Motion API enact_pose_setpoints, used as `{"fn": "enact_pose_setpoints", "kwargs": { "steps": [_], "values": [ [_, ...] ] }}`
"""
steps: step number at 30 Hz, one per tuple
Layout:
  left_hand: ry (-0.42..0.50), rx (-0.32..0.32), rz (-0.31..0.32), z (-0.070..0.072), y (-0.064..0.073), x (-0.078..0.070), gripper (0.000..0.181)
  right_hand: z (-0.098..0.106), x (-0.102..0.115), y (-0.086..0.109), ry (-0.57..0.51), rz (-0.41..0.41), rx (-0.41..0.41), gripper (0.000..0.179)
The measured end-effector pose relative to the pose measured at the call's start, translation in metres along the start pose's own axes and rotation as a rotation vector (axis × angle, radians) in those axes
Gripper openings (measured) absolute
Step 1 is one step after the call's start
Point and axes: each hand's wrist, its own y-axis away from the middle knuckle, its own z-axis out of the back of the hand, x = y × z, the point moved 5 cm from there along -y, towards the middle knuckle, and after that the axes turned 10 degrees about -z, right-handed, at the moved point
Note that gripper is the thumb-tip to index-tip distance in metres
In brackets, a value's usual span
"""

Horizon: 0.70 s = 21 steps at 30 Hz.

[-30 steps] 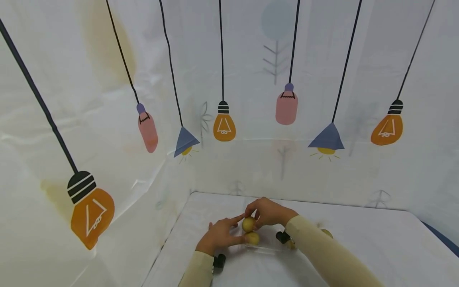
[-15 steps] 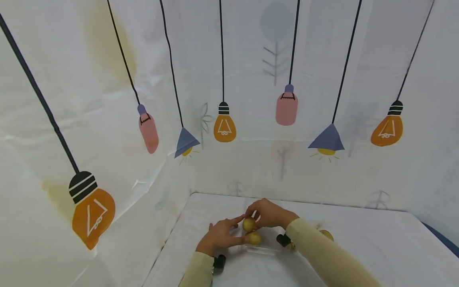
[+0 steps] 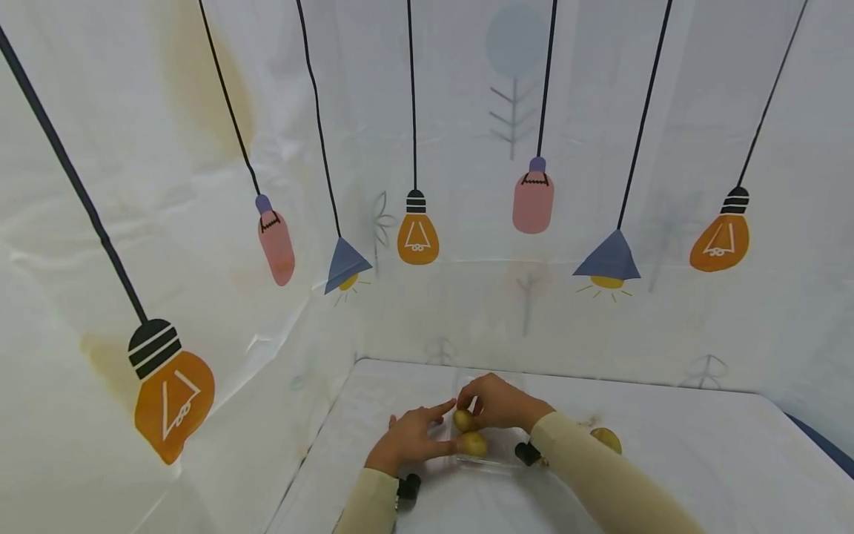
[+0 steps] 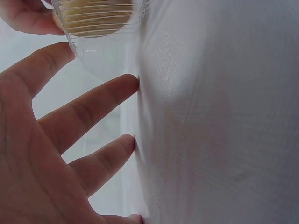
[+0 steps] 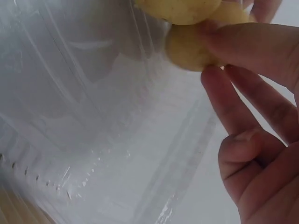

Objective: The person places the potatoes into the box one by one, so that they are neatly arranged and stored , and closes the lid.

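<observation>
My right hand [image 3: 500,400] pinches a yellow potato [image 5: 189,49] between thumb and fingertips, low in a clear plastic box [image 3: 490,466]. Another potato [image 3: 474,445] sits in the box beside it, towards the near side. At the box's left edge, my left hand [image 3: 410,437] has its fingers spread, with forefinger and thumb at the wall. In the left wrist view its other fingertips come down to the white table cover, and a potato [image 4: 96,18] shows through the ridged plastic.
A potato [image 3: 607,439] lies on the white table [image 3: 694,460] beyond the right sleeve [image 3: 600,475], which partly hides it. Dark wrist cameras sit at both wrists. White sheeting [image 3: 460,311] with printed lamps rises behind and left of the table.
My right hand has dipped slightly, and the potato it pinches sits lower in the box. More of the potato by the right sleeve shows. My left hand stays in place.
</observation>
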Motion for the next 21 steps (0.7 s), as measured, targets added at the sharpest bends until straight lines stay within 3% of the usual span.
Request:
{"fn": "enact_pose_setpoints", "kwargs": {
  "steps": [9,21],
  "values": [
    [-0.008,0.005,0.006,0.0004,-0.0001,-0.0002,0.084,-0.0028,0.0015,-0.0002,-0.028,-0.019,0.018,0.026],
    [-0.017,0.004,0.012,0.0011,0.0000,-0.0013,0.087,0.0048,0.0070,0.0066,0.037,0.009,0.009,0.031]
  ]
}}
